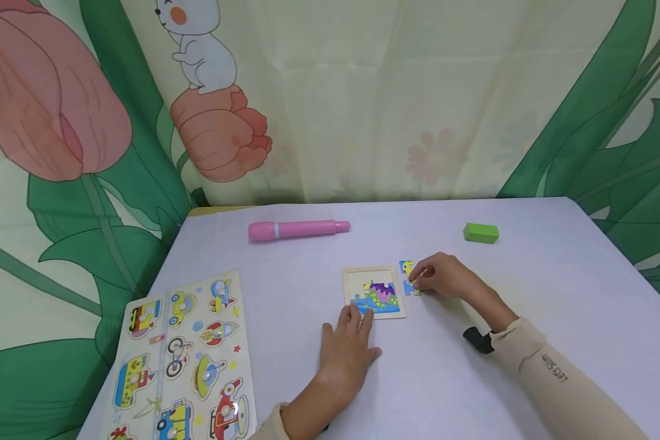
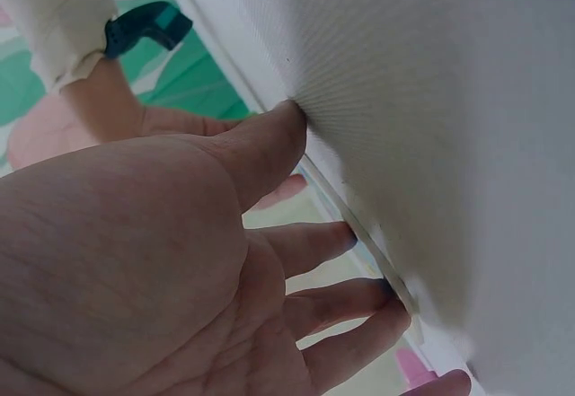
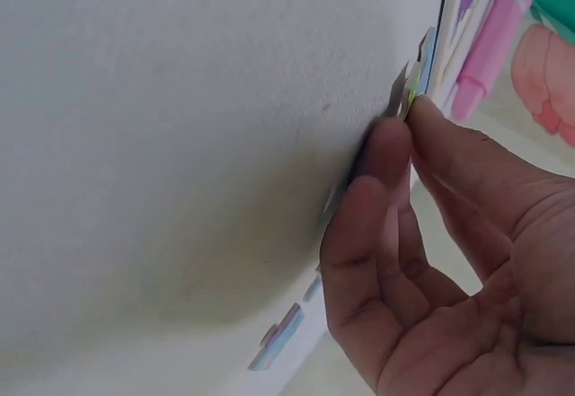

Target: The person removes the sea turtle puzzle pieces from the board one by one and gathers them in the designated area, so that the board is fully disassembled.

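A small wooden puzzle board [image 1: 374, 318] lies mid-table, partly filled with a purple, pink and green dinosaur picture over blue; its upper left is bare wood. My left hand [image 1: 343, 357] rests its outstretched fingertips on the board's lower edge. In the left wrist view those fingers [image 2: 350, 311] lie along the thin board. My right hand [image 1: 442, 276] is just right of the board, pinching a jigsaw piece [image 3: 413, 86] between thumb and forefinger, tilted off the table. Blue and yellow jigsaw pieces [image 1: 410, 289] show beside its fingertips, partly covered by them.
A larger picture board [image 1: 247, 366] with several vehicle shapes lies at the left. At the back are a pink microphone-shaped stick [image 1: 302, 229] and a green block [image 1: 481, 233]. A printed curtain [image 1: 363, 122] hangs behind the table.
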Demonstrator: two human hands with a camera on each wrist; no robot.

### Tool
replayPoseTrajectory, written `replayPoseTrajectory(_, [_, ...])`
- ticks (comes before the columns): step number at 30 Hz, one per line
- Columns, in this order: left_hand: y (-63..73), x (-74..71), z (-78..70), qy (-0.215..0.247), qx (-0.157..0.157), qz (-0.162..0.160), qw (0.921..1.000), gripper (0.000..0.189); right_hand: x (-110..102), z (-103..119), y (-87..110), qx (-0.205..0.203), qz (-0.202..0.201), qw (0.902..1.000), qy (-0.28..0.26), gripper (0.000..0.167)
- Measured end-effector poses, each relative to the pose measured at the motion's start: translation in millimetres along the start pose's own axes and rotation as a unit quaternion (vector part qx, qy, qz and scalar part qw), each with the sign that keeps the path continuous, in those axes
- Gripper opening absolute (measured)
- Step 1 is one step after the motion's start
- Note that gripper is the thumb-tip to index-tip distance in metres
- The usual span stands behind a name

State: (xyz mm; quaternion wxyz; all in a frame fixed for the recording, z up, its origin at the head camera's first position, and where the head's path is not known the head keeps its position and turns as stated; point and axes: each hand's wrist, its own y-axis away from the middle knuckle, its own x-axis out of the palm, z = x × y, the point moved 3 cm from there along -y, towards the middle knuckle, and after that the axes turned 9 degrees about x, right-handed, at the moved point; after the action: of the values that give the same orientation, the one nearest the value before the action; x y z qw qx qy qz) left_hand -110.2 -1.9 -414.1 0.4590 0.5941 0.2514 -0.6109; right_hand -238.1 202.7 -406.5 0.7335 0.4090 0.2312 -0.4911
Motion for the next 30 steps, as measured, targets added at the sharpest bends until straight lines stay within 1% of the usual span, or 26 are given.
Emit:
replayPoseTrajectory(3, [0.1,-0.8,-0.4,-0.003,0.001,-0.001,1.0000,0.073,0.5,0.2,-0.4,0.005,-0.009,0.9999,0.004,0.010])
replayPoseTrajectory(8, [0.6,-0.2,0.4,-0.003,0.000,-0.004,1.0000,0.073,2.1,4.5,-0.9,0.002,-0.015,0.9998,0.013,0.009])
replayPoseTrajectory(11, [1.0,1.0,0.9,0.002,-0.002,-0.006,1.0000,0.073,3.8,12.1,-0.4,-0.014,-0.018,0.9996,0.018,0.009])
replayPoseTrajectory(14, [0.8,1.6,1.4,0.006,-0.004,-0.005,1.0000,0.073,7.3,23.8,-0.7,-0.041,-0.015,0.9988,0.020,0.010])
replayPoseTrajectory(17, [0.1,1.5,2.0,0.008,-0.008,-0.004,0.9999,0.073,13.8,38.1,-2.9,-0.064,0.002,0.9976,0.024,0.012])
replayPoseTrajectory(19, [-0.4,1.3,2.4,0.009,-0.010,-0.002,0.9999,0.074,19.8,47.2,-5.4,-0.073,0.016,0.9967,0.031,0.016])
replayPoseTrajectory(22, [-1.0,1.0,2.3,0.011,-0.011,-0.002,0.9999,0.074,29.4,57.8,-9.6,-0.070,0.030,0.9960,0.046,0.024])
replayPoseTrajectory(25, [-1.4,1.2,1.4,0.016,-0.010,-0.003,0.9998,0.074,37.3,62.4,-12.4,-0.058,0.036,0.9958,0.061,0.032])
replayPoseTrajectory(30, [-2.0,1.9,0.0,0.013,-0.010,-0.001,0.9999,0.075,43.8,61.8,-13.4,-0.045,0.031,0.9959,0.072,0.033])
